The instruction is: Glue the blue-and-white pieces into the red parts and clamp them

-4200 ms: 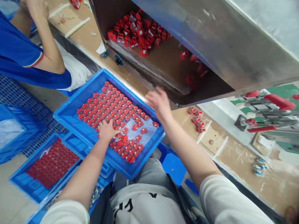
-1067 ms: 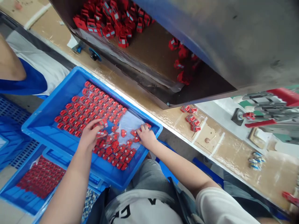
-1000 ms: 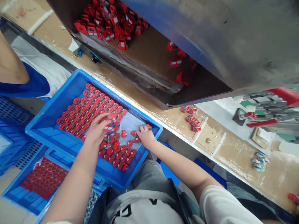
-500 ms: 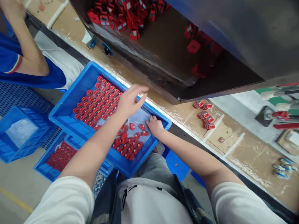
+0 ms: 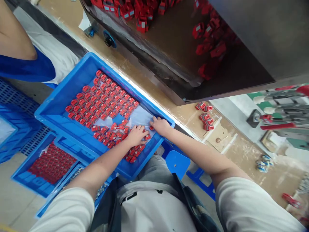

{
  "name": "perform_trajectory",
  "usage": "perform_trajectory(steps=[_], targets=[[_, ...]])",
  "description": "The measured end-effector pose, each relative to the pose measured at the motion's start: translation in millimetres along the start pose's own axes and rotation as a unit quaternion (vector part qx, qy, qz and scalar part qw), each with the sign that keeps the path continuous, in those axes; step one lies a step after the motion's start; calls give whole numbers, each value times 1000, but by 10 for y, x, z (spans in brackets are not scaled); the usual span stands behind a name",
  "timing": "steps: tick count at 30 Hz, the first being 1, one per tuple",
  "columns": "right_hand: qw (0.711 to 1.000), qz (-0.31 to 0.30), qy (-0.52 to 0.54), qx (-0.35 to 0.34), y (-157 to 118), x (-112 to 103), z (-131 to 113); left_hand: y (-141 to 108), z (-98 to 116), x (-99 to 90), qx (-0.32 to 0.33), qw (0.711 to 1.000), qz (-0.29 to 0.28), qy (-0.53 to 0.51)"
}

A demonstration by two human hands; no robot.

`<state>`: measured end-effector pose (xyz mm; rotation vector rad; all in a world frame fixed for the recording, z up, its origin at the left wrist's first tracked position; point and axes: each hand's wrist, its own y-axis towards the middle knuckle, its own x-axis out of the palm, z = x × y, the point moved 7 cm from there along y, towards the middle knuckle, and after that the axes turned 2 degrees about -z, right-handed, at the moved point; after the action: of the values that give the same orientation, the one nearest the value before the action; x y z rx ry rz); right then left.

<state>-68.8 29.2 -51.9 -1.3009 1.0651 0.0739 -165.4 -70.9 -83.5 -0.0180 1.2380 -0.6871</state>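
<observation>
A large blue tray (image 5: pixel 60 93) rests at the bench edge, slanting across the view. Rows of small red parts (image 5: pixel 96 104) fill its upper left; more lie loosely by its near right end. My left hand (image 5: pixel 137 135) is down among the loose ones, fingers bent over a red part (image 5: pixel 146 136) at the fingertips. At the tray's right corner, my right hand (image 5: pixel 159 125) has its fingers curled inside the rim, with a red part (image 5: pixel 151 127) just under them. Whether either hand grips its part is hard to make out.
A dark bin (image 5: pixel 169 48) holding red pieces overhangs the bench (image 5: pixel 183 112). Red pieces (image 5: pixel 205 117) lie on the bench to the right. Lower left, another blue tray (image 5: pixel 33 180) holds red parts. Another person's arm (image 5: pixel 16 35) is at the upper left.
My left hand has come down from above the tray's middle onto the loose red parts. My right hand stays at the corner. The view has shifted slightly.
</observation>
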Motion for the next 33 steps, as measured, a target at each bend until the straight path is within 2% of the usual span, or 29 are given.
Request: perform_trajectory(steps=[4,8,12,14,15,16,17,18,20,21,22,23,24,25,26,27,28,30,31,32,33], targets=[[999,-37,2,-21,89,98,-101,-98,10,128,3,1000,-25,5],[999,-26,8,-36,143,30,-80,-61,34,163,19,998,-53,2],[998,37,40,-34,30,-79,53,3,-3,148,62,996,-64,3],[986,97,125,-52,-55,-107,47,-12,-64,130,64,997,-49,11],[969,134,198,-68,-98,-134,31,-30,-100,118,57,998,-36,15],[937,178,290,-84,-142,-186,28,-52,-135,105,46,999,-22,17],[884,225,398,-95,-185,-264,57,-76,-165,94,35,999,-10,17],[811,269,509,-101,-226,-363,126,-99,-191,85,24,1000,0,15],[628,346,690,-99,-297,-623,367,-131,-227,79,10,1000,5,11],[538,378,747,-96,-328,-779,521,-139,-236,81,9,1000,1,10],[462,412,779,-95,-363,-945,687,-141,-241,85,12,1000,-6,9],[403,445,794,-98,-396,-1103,848,-141,-240,89,19,1000,-15,8],[363,472,797,-101,-418,-1228,982,-138,-235,90,28,999,-24,6],[347,484,796,-103,-415,-1302,1067,-135,-230,90,38,999,-32,3],[362,483,791,-104,-388,-1321,1085,-134,-228,90,46,998,-40,1],[406,467,779,-104,-343,-1281,1027,-133,-232,90,52,998,-48,0],[480,435,755,-102,-285,-1187,888,-136,-241,90,54,997,-57,0],[681,333,646,-90,-179,-848,433,-151,-275,82,46,996,-73,1],[789,260,551,-78,-145,-617,156,-167,-289,70,35,996,-80,-1],[875,189,442,-52,-137,-366,-87,-190,-297,52,20,996,-83,-3],[931,133,340,-16,-157,-142,-276,-222,-297,31,1,997,-82,-5]])
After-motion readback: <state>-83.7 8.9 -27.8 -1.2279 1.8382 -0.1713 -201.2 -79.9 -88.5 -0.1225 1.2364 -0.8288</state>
